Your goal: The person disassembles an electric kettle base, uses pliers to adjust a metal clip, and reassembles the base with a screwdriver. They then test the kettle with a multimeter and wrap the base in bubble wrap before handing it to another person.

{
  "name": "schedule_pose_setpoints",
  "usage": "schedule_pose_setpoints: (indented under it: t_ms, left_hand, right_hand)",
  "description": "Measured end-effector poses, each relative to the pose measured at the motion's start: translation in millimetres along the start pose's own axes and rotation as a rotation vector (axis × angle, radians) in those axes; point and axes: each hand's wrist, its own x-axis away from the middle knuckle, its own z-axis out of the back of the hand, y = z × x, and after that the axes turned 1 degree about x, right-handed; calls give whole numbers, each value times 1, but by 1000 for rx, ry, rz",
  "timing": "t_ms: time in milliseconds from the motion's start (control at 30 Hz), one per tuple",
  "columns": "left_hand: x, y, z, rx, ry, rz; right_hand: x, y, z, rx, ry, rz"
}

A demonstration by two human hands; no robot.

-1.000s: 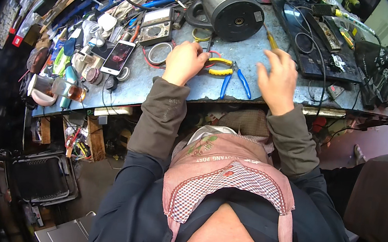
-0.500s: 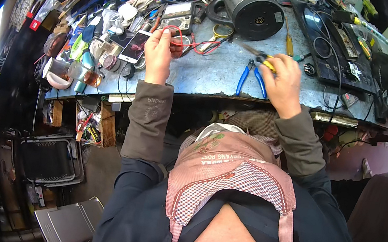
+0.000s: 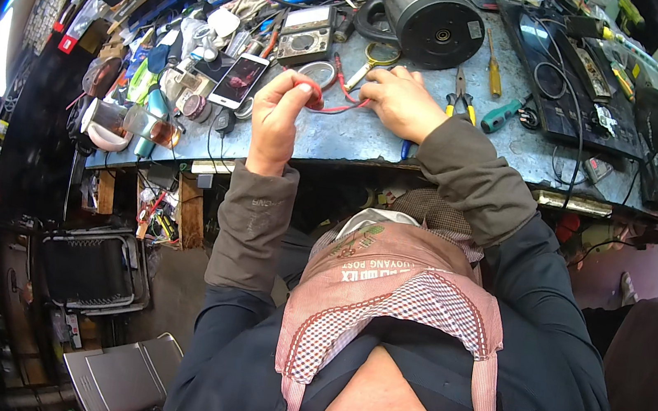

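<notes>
My left hand is closed, pinching a coil of red wire above the bench. The wire runs across to my right hand, whose fingers are closed on its other end; a darker stretch shows between the hands. Just right of that hand, yellow-handled pliers lie with their jaws pointing away from me. Blue-handled pliers are mostly hidden beneath my right wrist. A magnifying glass lies beyond my right fingers. Left of my left hand rests a white phone, and beyond it an analog multimeter.
A large dark kettle lies on its side at the back. Screwdrivers with yellow and green handles lie to the right, beside a black flat panel. Glass jars and heaped small parts crowd the left.
My right hand has let go of the yellow-handled pliers, now lying on the bench, and moved left to the red wire. My left hand has come slightly nearer to me, still holding the wire.
</notes>
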Motion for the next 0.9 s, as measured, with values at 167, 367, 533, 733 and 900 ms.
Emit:
schedule_pose_setpoints:
  t_ms: [167, 367, 533, 733, 900]
  left_hand:
    - [29, -5, 34, 149, -232, 246]
    - [5, -14, 1, -91, -91, 215]
    - [-43, -34, -22, -229, -504, 363]
    - [-56, -40, -28, -654, -630, 158]
    - [-34, -28, -21, -325, -504, 3]
  right_hand:
    - [1, -16, 25, 74, 643, 67]
    - [10, -24, 30, -295, 726, 90]
    - [3, -35, 38, -268, 615, 84]
    - [10, -38, 42, -316, 369, -41]
    - [17, -15, 57, -1001, -35, -227]
